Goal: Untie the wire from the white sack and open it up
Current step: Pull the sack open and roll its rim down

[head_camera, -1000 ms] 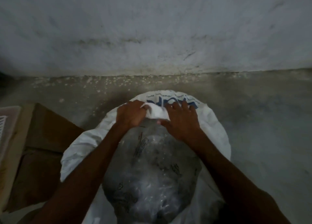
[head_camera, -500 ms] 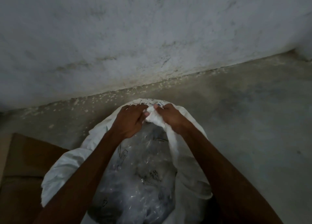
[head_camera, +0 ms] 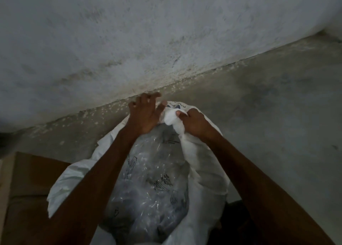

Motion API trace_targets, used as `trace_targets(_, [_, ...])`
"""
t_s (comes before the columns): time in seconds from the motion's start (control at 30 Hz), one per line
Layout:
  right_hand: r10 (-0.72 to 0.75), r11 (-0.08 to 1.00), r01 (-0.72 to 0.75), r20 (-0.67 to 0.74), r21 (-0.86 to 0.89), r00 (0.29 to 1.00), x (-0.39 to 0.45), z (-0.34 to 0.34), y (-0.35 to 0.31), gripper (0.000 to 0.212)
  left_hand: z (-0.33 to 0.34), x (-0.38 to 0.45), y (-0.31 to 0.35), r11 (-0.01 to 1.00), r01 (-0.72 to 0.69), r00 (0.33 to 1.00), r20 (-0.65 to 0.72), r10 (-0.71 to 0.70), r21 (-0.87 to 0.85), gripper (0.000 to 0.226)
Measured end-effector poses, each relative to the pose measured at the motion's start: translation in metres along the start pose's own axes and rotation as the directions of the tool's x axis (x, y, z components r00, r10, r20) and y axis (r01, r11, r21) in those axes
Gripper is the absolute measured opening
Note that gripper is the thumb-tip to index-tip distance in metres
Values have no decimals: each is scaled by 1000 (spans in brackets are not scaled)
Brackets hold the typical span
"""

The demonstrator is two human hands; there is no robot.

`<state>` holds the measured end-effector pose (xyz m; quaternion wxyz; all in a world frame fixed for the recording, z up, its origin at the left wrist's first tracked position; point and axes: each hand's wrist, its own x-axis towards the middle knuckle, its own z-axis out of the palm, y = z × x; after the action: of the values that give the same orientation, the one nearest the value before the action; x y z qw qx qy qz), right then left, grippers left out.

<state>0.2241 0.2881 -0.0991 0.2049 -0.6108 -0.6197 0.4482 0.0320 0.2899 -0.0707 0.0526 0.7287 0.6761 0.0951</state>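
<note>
The white sack (head_camera: 207, 182) stands on the floor below me, its mouth wide and folded outward. Inside it shows a clear plastic liner (head_camera: 153, 185) with dark printed marks. My right hand (head_camera: 196, 124) grips a bunched fold of the sack's far rim. My left hand (head_camera: 146, 113) hovers at the rim just left of that fold, fingers spread and straight, thumb near the cloth, holding nothing. No wire shows anywhere in view.
A rough plastered wall (head_camera: 148, 41) rises just beyond the sack, meeting the concrete floor (head_camera: 277, 115), which is speckled with white flecks along the joint. A brown cardboard box (head_camera: 27, 189) lies flat at the left, touching the sack.
My left hand has let go of the bunched rim and spread its fingers. My right hand keeps its hold on the fold. The view has tilted, the wall line now slanting.
</note>
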Motion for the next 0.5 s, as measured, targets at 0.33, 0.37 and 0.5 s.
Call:
trace_targets(0.33, [183,933,-210,120,291,976,-16,-30,-15,66,2,2,43,920,-378,920,152,360,109,62])
trace_targets(0.37, [126,982,-133,62,134,990,-25,-34,-12,71,1,7,45,917,-362,926,180,333,169,56])
trace_targets(0.5, [29,965,-17,39,-263,999,-56,-29,2,82,0,24,39,951,-113,962,271,32,289,67])
